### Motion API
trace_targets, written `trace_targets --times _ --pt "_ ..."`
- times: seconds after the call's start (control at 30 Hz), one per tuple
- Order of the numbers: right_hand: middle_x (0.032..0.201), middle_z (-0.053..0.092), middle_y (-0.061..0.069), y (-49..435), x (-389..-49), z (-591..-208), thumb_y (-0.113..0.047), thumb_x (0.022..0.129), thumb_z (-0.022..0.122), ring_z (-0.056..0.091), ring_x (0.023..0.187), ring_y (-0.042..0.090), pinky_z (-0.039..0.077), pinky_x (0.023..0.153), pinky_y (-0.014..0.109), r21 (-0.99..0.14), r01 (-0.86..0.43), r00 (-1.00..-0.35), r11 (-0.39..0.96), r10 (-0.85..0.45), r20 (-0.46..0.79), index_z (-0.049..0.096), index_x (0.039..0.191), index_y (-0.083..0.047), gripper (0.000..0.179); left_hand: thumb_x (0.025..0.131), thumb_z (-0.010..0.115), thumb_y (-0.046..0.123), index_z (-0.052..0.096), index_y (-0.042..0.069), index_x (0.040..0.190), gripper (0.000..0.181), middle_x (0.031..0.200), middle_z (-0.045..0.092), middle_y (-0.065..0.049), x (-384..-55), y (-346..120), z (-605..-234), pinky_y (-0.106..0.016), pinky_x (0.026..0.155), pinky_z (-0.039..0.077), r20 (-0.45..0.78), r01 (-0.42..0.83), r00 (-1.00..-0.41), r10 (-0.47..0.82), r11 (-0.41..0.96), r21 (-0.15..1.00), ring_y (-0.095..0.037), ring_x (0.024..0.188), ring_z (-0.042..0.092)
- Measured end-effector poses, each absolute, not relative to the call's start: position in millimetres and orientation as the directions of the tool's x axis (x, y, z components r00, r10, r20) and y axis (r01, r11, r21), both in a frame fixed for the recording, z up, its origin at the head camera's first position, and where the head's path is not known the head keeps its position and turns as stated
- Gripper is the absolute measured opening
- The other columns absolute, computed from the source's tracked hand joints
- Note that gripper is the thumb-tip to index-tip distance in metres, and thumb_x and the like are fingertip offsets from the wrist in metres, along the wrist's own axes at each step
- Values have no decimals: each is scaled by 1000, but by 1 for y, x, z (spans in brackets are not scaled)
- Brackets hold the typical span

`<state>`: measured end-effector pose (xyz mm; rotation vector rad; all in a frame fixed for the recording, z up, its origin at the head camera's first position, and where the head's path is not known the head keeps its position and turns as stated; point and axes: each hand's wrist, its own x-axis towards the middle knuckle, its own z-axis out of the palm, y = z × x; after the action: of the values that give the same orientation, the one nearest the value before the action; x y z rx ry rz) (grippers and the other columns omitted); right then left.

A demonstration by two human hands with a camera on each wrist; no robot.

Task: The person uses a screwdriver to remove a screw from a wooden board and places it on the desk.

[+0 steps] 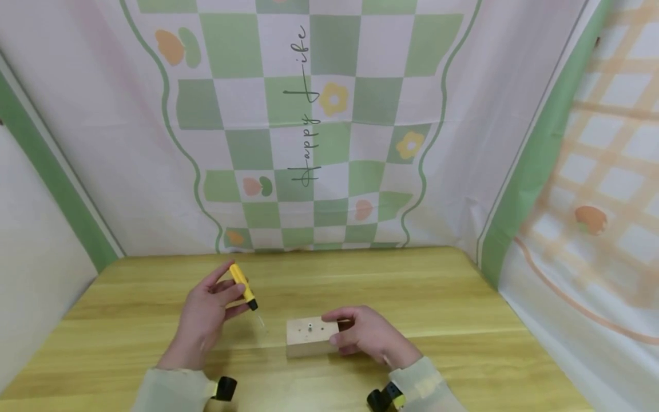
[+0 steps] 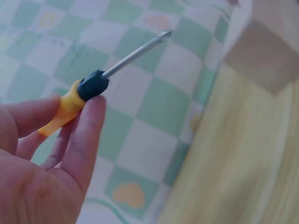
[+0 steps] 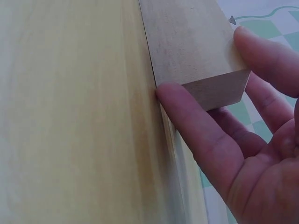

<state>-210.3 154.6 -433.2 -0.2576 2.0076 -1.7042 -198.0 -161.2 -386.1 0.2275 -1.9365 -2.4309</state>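
Observation:
A screwdriver (image 1: 241, 281) with a yellow handle and black collar is pinched in my left hand (image 1: 208, 306), its thin shaft pointing down and to the right. The left wrist view shows the metal shaft (image 2: 138, 53) and its tip, apart from anything else. My right hand (image 1: 368, 335) grips the right end of a pale wooden block (image 1: 304, 347), thumb on the near side and fingers on the far side. On the block's top are several small dark holes and a screw (image 1: 310, 327) that stands up near the middle. In the right wrist view the block's end face (image 3: 219, 91) sits between thumb and fingers.
The block rests on a wood-grain table (image 1: 407, 274). Behind the table hangs a green-and-white checked cloth (image 1: 288, 143) with lettering. More cloth (image 1: 612, 171) hangs at the right side. Black wrist cameras (image 1: 225, 388) are strapped at both sleeves.

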Motion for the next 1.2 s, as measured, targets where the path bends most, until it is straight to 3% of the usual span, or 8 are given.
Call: trace_targets --times 0.27,0.63,0.97,1.2 --pt "119 62 15 151 -207 -432 2 81 78 63 96 30 59 78 43 -967 157 -862 200 -451 -233 68 124 -7 45 91 66 -9 53 20 145 63 108 62 -11 -190 -127 -370 -41 76 60 -2 51 -982 -189 -277 960 -23 88 69" --pt "116 61 15 148 -204 -432 3 83 77 63 93 28 59 77 44 -968 149 -860 202 -457 -228 67 126 -6 45 85 67 -19 61 7 134 56 105 63 -14 -188 -96 -384 -43 73 60 109 167 -971 -212 -276 947 -23 86 70" --pt "118 60 15 148 -204 -432 3 82 77 64 93 28 59 77 44 -968 151 -859 201 -458 -229 67 126 -6 45 84 69 -18 64 8 133 56 104 65 -16 -188 -85 -392 -44 75 59 138 184 -970 -202 -231 955 -24 88 70" --pt "119 61 14 148 -205 -432 2 83 77 63 94 28 59 77 45 -965 152 -857 212 -458 -235 68 126 -7 45 85 71 -13 66 13 132 53 108 64 -17 -186 -82 -391 -37 75 60 173 200 -967 -186 -141 970 -25 91 68"
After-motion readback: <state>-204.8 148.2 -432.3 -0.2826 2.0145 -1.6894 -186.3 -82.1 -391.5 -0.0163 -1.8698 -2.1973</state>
